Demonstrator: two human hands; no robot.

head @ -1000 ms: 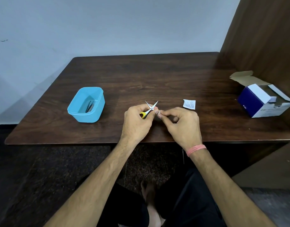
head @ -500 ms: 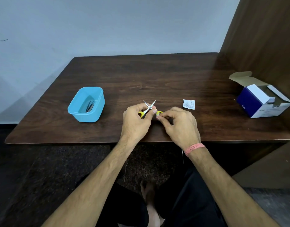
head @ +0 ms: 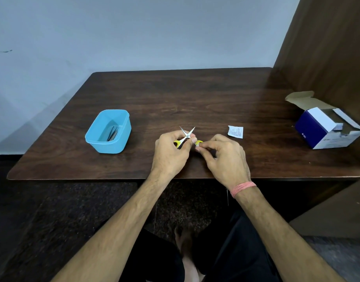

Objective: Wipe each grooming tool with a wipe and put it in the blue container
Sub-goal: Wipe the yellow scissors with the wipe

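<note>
The left hand [head: 171, 153] grips small scissors [head: 186, 135] by one yellow loop, blades spread and pointing away. The right hand [head: 226, 157] pinches the other loop, seemingly through a wipe too small to make out. The exposed tips could nick a finger if the grip slips. The blue container [head: 122, 139] sits well left of the hands, and a sachet [head: 235, 131] lies just beyond the right hand.
</note>
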